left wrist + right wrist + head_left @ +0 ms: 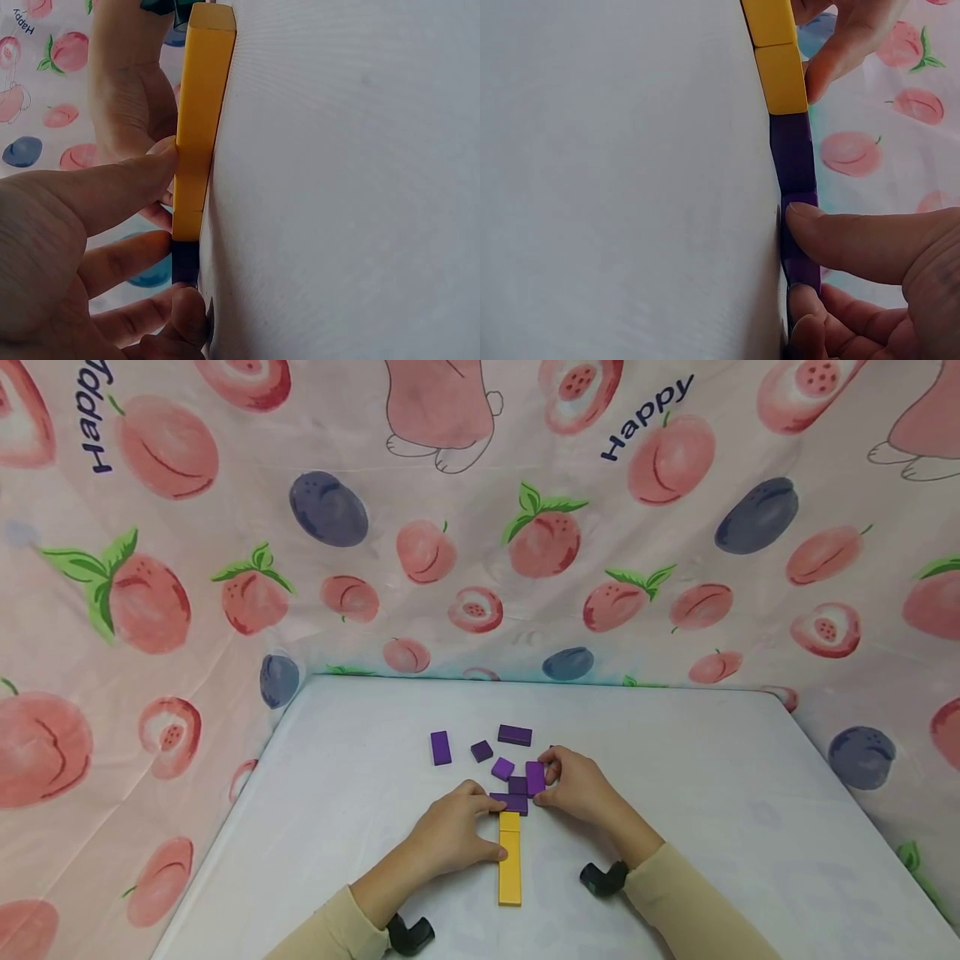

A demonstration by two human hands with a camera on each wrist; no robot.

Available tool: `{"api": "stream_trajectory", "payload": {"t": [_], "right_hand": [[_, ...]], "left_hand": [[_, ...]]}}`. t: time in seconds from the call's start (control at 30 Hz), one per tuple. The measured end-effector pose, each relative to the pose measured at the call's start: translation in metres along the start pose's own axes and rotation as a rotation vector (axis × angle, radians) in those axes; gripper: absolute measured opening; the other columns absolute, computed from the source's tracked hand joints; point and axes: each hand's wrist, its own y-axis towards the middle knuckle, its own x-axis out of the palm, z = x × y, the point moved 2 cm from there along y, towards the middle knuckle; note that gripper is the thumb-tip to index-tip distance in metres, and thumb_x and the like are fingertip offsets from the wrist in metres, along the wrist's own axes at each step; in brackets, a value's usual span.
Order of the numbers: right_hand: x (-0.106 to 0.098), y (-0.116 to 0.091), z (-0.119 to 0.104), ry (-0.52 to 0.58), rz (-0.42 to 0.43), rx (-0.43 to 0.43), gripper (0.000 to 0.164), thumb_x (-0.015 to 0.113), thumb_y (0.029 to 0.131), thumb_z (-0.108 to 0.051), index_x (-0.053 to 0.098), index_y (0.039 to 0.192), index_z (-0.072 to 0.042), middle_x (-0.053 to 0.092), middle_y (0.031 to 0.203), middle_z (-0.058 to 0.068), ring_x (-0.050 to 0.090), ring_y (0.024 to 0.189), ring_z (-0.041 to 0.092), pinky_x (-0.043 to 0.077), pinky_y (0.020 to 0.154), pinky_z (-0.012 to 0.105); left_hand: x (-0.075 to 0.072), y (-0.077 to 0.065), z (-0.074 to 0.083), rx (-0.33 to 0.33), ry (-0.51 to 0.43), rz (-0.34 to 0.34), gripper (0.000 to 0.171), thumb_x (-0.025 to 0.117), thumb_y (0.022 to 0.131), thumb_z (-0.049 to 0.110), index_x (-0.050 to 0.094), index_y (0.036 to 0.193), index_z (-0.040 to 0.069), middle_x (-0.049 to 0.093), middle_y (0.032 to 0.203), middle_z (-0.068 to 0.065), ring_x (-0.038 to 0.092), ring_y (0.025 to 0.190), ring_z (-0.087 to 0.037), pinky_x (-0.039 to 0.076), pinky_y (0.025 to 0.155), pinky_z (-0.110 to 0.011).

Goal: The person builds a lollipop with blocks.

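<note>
Block (536, 777), purple, lies beyond the bar (510, 881), slightly right, pinched in the right hand (583, 788); the left hand (448, 828) (fingers loosely spread) touches the bar. Alignment seems the step in hand; the next move calls for gentle, square pressure.

A white tabletop (720, 802) stretches from the near side to a straight far edge. Pale pink cloth (480, 506) hangs beyond it and down the left and right, printed with peaches (545, 543), dark blue fruit (328, 508) and "Happy" lettering (647, 418). Soft light falls across the white surface.
</note>
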Motion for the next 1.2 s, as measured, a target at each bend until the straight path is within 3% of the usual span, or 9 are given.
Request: {"api": "stream_trajectory", "payload": {"t": [1.2], "right_hand": [[-0.0015,-0.0016,-0.0047,0.001,-0.004,0.013,0.059,0.097,0.077,-0.017,0.067,0.127,-0.01,0.062,0.093,0.002,0.056,0.088,0.019,0.051,0.082,0.033]], "left_hand": [[0.0005,0.0006,-0.0007,0.031,0.052,-0.013,0.065,0.095,0.077,0.047,0.074,0.135,0.025,0.065,0.124,0.004,0.067,0.105,-0.015,0.057,0.092,-0.038]]}}
